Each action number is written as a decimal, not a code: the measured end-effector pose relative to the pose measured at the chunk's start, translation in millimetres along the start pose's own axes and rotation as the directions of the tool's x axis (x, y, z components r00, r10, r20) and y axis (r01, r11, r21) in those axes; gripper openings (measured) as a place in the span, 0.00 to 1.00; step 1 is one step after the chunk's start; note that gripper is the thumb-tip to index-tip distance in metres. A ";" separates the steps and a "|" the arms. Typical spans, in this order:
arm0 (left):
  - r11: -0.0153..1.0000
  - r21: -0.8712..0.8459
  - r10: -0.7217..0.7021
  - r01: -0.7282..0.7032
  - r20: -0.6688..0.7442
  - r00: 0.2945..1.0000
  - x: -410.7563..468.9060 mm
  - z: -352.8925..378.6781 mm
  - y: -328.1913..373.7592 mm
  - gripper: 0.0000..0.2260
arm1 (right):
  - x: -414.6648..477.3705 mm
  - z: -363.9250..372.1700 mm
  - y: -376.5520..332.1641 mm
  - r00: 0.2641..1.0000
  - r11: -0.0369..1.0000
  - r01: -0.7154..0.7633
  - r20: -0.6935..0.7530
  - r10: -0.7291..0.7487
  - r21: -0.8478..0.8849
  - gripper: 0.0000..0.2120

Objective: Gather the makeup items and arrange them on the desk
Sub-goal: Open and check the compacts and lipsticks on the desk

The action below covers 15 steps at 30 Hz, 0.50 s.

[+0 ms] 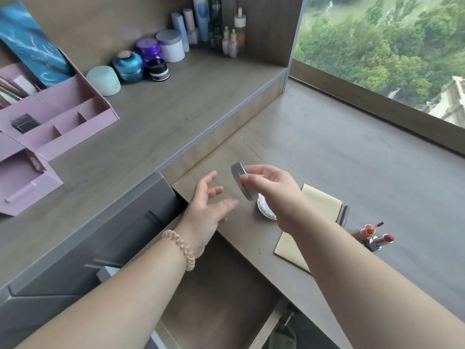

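My right hand (270, 187) grips a flat silver compact (242, 180), held on edge and tilted above the lower desk (339, 152). Just below it a round silver compact (266, 210) lies on the desk, partly hidden by my wrist. My left hand (208, 202) hovers to the left of the held compact with fingers spread and nothing in it. Two uncapped red lipsticks (375, 235) lie on the desk to the right of my right forearm.
A pale yellow pad (319, 205) lies under my right wrist. A pink organizer (50, 127) stands on the raised shelf at left, with jars (130, 65) and bottles (226, 28) along the back. A grey drawer unit (88, 248) is below left; a window borders the right.
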<state>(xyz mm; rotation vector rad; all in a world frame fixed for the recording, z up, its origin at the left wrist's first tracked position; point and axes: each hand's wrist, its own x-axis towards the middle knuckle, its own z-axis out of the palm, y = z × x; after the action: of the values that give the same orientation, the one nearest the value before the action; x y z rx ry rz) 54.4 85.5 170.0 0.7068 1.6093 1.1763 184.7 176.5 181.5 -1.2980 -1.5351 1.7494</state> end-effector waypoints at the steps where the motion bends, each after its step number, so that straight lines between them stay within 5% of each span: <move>1: 0.999 -0.053 0.009 -0.005 0.072 0.997 -2.3 1.3 6.6 0.35 | -9.0 -5.2 -4.5 0.999 0.999 0.008 0.052 -0.011 0.051 0.20; 6: 0.986 -0.168 0.052 -0.010 0.248 0.967 -18.4 13.1 25.4 0.24 | -44.3 -18.7 -15.8 0.979 0.997 0.048 0.194 -0.060 0.063 0.15; 11: 0.973 -0.229 0.042 0.028 0.295 0.955 -34.0 27.6 25.3 0.18 | -63.3 -28.7 -13.3 0.991 0.990 0.072 0.122 -0.057 -0.123 0.22; 15: 0.975 -0.221 0.066 0.007 0.323 0.944 -44.3 39.9 35.1 0.13 | -85.4 -40.0 -26.5 0.974 0.952 0.158 0.201 -0.106 -0.261 0.22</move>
<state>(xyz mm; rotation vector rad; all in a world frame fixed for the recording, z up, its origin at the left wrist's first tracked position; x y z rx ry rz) 103.9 74.2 217.0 0.7412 1.1742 1.1666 251.1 132.1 238.3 -1.1494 -1.9827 1.6528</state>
